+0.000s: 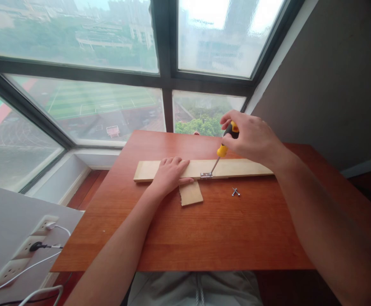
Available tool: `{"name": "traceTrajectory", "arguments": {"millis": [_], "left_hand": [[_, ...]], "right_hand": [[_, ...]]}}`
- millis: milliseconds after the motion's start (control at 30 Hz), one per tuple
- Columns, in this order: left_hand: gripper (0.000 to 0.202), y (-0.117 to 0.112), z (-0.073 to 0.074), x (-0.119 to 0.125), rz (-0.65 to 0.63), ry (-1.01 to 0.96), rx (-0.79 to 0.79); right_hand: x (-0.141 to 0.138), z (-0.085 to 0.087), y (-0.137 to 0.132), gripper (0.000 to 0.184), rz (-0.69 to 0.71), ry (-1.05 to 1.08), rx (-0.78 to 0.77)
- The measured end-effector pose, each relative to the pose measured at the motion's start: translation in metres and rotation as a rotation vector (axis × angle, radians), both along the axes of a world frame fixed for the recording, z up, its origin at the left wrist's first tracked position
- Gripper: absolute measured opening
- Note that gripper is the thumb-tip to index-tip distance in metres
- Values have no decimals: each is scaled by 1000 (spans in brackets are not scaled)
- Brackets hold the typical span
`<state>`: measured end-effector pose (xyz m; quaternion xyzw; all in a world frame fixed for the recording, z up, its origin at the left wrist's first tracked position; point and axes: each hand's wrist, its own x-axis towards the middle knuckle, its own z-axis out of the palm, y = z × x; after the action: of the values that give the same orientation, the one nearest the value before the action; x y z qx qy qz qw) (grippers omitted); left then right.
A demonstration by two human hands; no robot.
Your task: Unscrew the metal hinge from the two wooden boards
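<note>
My right hand [252, 135] is closed around the yellow and black handle of a screwdriver [222, 150]. The screwdriver leans, with its tip down at a small metal bracket [205, 175] on the near edge of a long pale wooden board [233, 166]. Flat on the board, left of the bracket, lies my left hand [171, 173], fingers stretched over the top and thumb along the near edge. A small square piece of wood [191, 195] sticks out toward me beneath the board by that thumb. Several loose screws [235, 192] lie crossed on the table, right of the bracket.
The reddish-brown wooden table [185, 242] has its near edge close to my lap. Large windows [105, 102] stand beyond it, and a grey wall [332, 85] rises on the right. Power sockets [22, 246] with plugged-in cables are at lower left.
</note>
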<state>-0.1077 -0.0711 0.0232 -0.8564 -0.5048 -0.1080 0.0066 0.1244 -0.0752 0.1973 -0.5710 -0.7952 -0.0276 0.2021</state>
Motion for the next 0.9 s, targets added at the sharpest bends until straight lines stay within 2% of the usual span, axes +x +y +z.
{"name": "traceTrajectory", "arguments": {"millis": [67,133,233,300,433,600,700,800,900], "left_hand": [[67,0,0,0,1,0,4],[67,0,0,0,0,1,1],[67,0,0,0,4,-8,-6],[67,0,0,0,5,-18,-11],[67,0,-1,0,4,-33,-17],[68,1,-1,-1,1,-23,-4],[68,1,-2,-1,-1,-24,-1],[68,1,-2,-1,2,-39,-11],[68,1,-3,-1,3,-48,-21]], "right_hand": [[0,0,-1,29,26,9,-12],[0,0,0,23,-31,-31,18],[1,-1,1,25,-127,-85,63],[1,-1,2,22,-92,-64,44],[1,-1,0,30,34,3,-11],[0,-3,1,27,-141,-80,72],[2,-3,1,21,-68,-35,27],[4,-3,1,32,15,11,-2],[4,-5,1,28,-77,-22,38]]}}
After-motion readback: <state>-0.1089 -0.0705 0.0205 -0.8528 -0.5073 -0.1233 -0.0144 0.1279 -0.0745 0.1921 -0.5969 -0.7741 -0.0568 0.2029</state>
